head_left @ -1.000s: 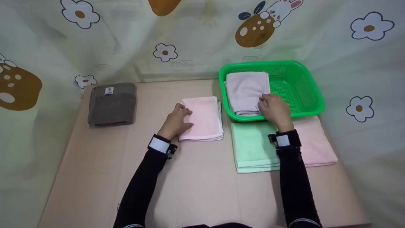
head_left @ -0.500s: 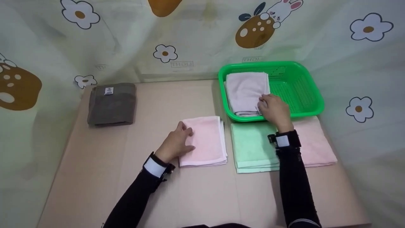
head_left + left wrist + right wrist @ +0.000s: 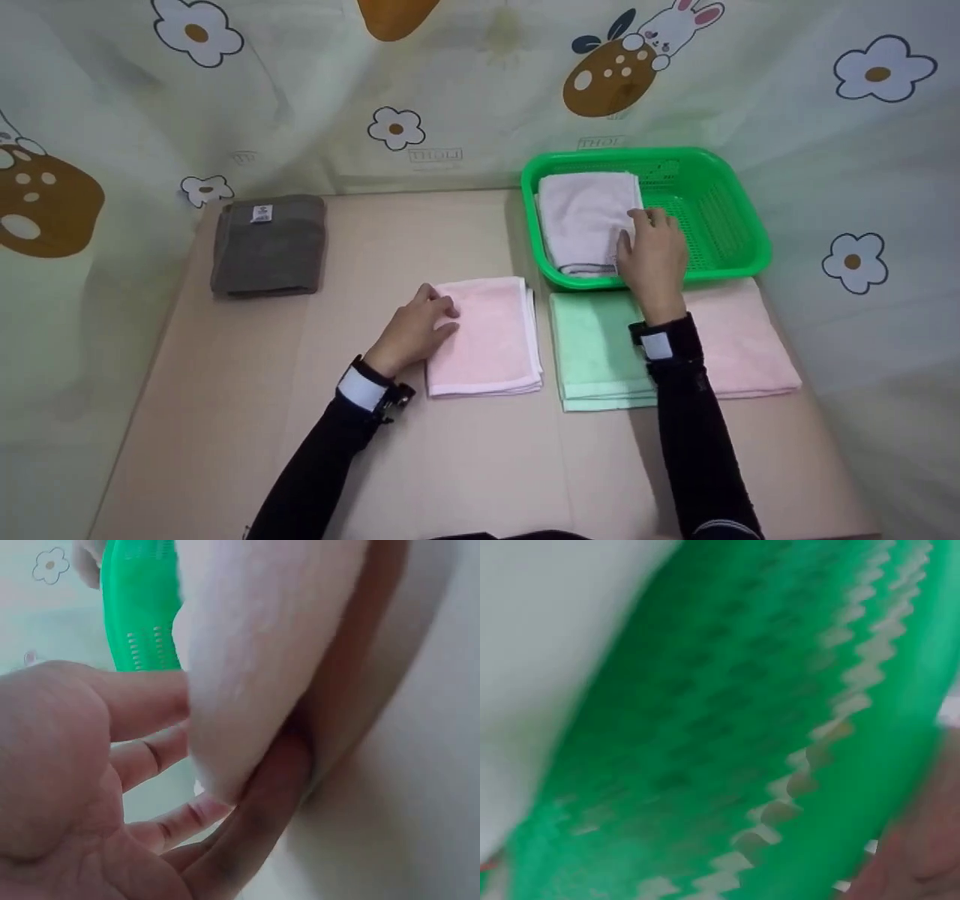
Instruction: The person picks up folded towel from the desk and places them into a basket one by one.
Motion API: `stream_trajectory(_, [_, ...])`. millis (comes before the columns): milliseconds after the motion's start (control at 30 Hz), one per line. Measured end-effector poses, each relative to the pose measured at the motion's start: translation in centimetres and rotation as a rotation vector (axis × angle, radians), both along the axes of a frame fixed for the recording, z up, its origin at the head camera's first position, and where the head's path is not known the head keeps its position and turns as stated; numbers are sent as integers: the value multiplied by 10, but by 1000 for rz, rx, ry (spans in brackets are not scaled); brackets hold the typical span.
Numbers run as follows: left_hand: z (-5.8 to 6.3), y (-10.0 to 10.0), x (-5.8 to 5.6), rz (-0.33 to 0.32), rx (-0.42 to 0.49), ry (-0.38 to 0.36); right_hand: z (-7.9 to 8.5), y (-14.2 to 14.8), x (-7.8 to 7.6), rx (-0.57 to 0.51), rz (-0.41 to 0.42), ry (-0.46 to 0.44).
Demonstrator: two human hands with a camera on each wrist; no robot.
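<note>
Pink towel (image 3: 491,341), long axis running front-to-back, is pinched along one edge by left fingers (image 3: 255,825); right fingers (image 3: 658,220) parted, empty, over basket (image 3: 716,225).

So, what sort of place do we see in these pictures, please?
Perhaps a small screened-off workspace, though I cannot be certain: printed sheeting hangs behind and beside a table, which bears a folded pink cloth and a green basket holding a pale cloth.

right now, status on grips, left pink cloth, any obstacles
Left grip holds left pink cloth by left edge. Right grip over basket, by pale cloth. Possibly in the way: green cloth, close right of pink.
</note>
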State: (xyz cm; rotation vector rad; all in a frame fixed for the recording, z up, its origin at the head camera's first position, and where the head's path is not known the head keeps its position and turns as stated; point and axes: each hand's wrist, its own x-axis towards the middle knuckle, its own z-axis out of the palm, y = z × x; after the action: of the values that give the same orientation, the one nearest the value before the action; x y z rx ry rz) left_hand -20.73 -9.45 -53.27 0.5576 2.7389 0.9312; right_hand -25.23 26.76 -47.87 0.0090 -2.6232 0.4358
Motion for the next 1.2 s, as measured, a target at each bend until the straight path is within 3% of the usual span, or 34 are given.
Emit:
stream_trajectory(67, [-1, -3, -2, -2, 23, -18, 7, -24, 10, -37, 36, 48])
stream_trajectory(133, [-2, -5, -5, 6, 53, -39, 10, -52, 22, -69, 135, 44])
stream_trajectory(200, [-3, -7, -6, 21, 86, -50, 7, -78, 34, -63, 256, -31])
stream_trajectory(300, [-5, -8, -8, 53, 114, -51, -6, -107, 49, -1, 397, -231])
stream_trajectory(467, [-5, -7, -10, 156, 80, -62, -31, -121, 55, 123, 389, -494])
stream_trajectory(633, [-2, -10, -9, 222, 45, -160, -41, -118, 51, 108, 346, -649])
stream_trajectory(800, [-1, -14, -10, 161, 28, -287, -41, -118, 49, 61, 411, -729])
stream_trajectory(967, [-5, -15, -11, 88, 39, -339, -43, -120, 48, 1, 495, -793])
stream_trajectory(1067, [-6, -15, -11, 58, 54, -331, -44, -119, 48, -9, 535, -776])
stream_trajectory(1200, [-3, -14, -11, 25, 11, -246, -42, -117, 47, -17, 590, -714])
